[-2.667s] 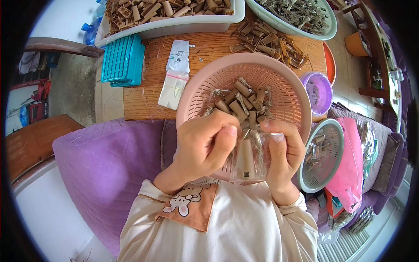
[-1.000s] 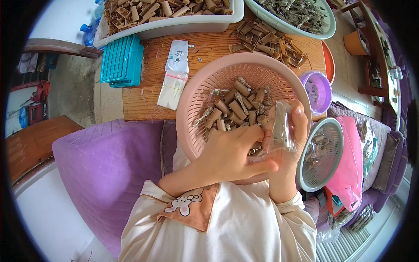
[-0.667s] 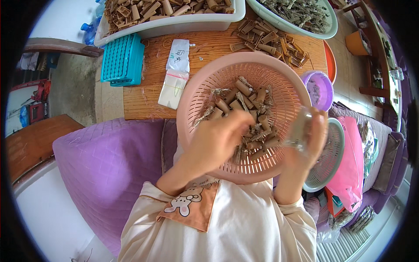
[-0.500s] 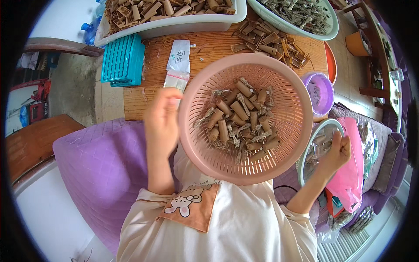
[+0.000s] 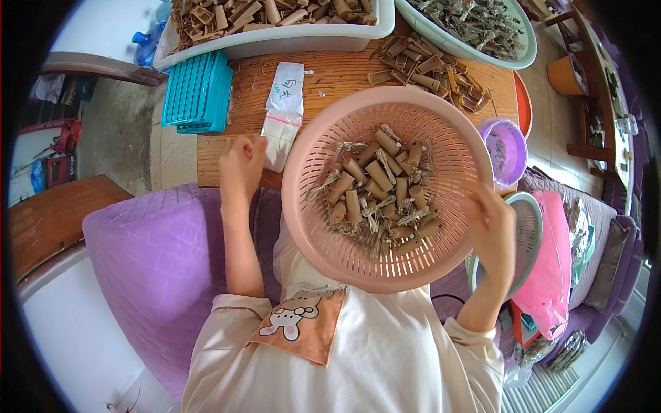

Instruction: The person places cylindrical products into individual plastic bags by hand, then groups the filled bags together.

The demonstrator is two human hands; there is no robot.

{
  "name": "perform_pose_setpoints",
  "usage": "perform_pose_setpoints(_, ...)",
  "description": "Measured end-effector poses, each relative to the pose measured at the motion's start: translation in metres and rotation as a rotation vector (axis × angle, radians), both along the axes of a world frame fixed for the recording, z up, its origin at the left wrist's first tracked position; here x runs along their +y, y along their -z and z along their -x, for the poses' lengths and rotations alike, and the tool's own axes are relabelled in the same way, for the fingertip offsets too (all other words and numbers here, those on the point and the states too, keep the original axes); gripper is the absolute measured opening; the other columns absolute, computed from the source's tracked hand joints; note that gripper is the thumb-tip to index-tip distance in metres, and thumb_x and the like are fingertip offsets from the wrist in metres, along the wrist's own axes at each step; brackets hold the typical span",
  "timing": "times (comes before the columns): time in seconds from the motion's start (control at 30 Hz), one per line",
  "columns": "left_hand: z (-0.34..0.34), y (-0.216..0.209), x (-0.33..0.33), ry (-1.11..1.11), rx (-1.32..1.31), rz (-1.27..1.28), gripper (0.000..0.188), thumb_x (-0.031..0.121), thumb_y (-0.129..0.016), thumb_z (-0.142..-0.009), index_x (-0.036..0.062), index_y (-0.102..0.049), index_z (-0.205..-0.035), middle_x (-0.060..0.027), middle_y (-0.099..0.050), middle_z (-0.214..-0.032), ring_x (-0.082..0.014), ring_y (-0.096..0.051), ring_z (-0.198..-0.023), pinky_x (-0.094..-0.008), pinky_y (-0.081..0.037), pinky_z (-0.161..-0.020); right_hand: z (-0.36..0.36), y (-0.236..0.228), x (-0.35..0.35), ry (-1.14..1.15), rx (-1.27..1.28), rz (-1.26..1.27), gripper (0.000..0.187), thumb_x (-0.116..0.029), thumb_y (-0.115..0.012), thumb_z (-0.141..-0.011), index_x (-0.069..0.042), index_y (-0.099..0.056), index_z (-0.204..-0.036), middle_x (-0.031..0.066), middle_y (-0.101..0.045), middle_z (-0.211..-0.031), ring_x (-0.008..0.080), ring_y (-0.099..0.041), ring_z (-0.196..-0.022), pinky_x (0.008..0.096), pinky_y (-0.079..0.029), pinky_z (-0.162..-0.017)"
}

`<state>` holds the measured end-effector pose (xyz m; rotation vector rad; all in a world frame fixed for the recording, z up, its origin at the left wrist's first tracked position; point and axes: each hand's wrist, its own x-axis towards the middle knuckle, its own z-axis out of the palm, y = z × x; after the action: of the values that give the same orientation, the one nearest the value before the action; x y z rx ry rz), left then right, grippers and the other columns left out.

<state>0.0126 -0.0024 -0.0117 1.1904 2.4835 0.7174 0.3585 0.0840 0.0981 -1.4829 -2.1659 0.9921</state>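
Left hand just beside the little bags, right hand by the pink basket.

The pink basket (image 5: 385, 281) is nearest the person's body, with brown tubes (image 5: 380, 177) inside, pointing every which way. The right hand (image 5: 490, 226) is at its right rim, fingers bent; I can't tell if it holds anything. The left hand (image 5: 242, 165) has its fingers curled in; I can't tell if it's empty. Just right of it, the flat pack of bags (image 5: 277, 143) lies long-ways away from the person on the bench (image 5: 337, 72), much nearer the left hand. Farther back is a white tub (image 5: 303, 43).
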Motion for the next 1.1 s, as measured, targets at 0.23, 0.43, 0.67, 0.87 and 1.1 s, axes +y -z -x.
perform_pose_setpoints(0.23, -0.004, -0.002, 0.007, -0.009, 0.125, 0.189, 0.038, 0.033, -0.067, -0.069, -0.0017, -0.05, -0.071, -0.0171, -0.056, -0.068, -0.0316, -0.054, -0.061, -0.0385, -0.042, -0.057, 0.059, 0.036, 0.031, -0.371, -0.469, -0.057, 0.027, -0.027, -0.046, -0.085, -0.006, -0.054, -0.1, 0.0199, -0.056, -0.082, 0.0357, -0.058, -0.074, 0.0427, -0.046, -0.064)
perform_pose_setpoints(0.43, 0.018, 0.011, -0.003, -0.068, -0.282, 0.173, 0.031, 0.019, -0.072, -0.064, -0.0022, -0.054, -0.079, -0.0158, -0.057, -0.069, -0.028, -0.057, -0.064, -0.0348, -0.045, -0.061, 0.058, 0.04, 0.038, -0.327, -0.301, -0.023, 0.026, -0.025, -0.048, -0.084, -0.005, -0.055, -0.099, 0.0174, -0.056, -0.081, 0.0322, -0.059, -0.072, 0.0424, -0.045, -0.068)
perform_pose_setpoints(0.67, 0.023, -0.009, -0.016, 0.127, -0.148, 0.189, 0.023, 0.006, -0.066, -0.066, -0.0024, -0.055, -0.085, -0.0147, -0.06, -0.072, -0.0248, -0.059, -0.068, -0.0331, -0.045, -0.064, 0.048, 0.011, 0.035, -0.176, -0.004, 0.067, 0.022, -0.006, -0.052, -0.08, -0.003, -0.053, -0.101, 0.0087, -0.054, -0.088, 0.0157, -0.056, -0.075, 0.0259, -0.045, -0.067)
perform_pose_setpoints(0.87, 0.027, -0.046, -0.025, 0.069, -0.161, 0.046, 0.014, 0.008, -0.06, -0.076, -0.0014, -0.054, -0.084, -0.011, -0.062, -0.074, -0.0145, -0.059, -0.068, -0.0268, -0.045, -0.061, 0.043, 0.008, 0.023, 0.006, 0.693, 0.353, 0.027, -0.003, -0.046, -0.084, -0.002, -0.046, -0.11, 0.0028, -0.048, -0.1, 0.0103, -0.052, -0.079, 0.022, -0.044, -0.064)
perform_pose_setpoints(1.1, -0.062, -0.101, -0.018, 0.582, -1.388, -0.519, 0.047, 0.015, -0.066, -0.076, -0.0008, -0.044, -0.114, -0.0073, -0.063, -0.068, -0.0081, -0.058, -0.058, -0.0178, -0.043, -0.049, 0.057, -0.001, 0.005, -0.121, 0.803, 0.368, 0.026, 0.0, -0.046, -0.083, -0.001, -0.045, -0.11, 0.0045, -0.048, -0.099, 0.0102, -0.051, -0.08, 0.0218, -0.044, -0.063)
